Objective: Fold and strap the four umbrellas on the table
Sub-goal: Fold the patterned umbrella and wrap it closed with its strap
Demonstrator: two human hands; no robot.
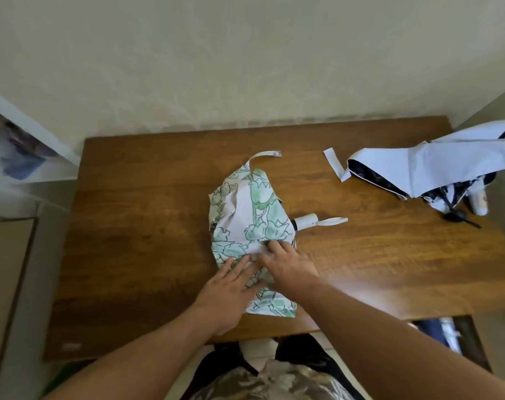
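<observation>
2 hands work the green leaf-print umbrella point(251, 226) at mid-table point(130, 226): left hand point(231, 287) presses flat, fingers straight; right hand point(288, 264) pinches a canopy pleat. Folding is underway. Next: roll the canopy, then wrap its snap strap point(264, 155).

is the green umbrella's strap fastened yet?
No, the strap lies loose on the table beyond the green umbrella, its snap end free.
</observation>
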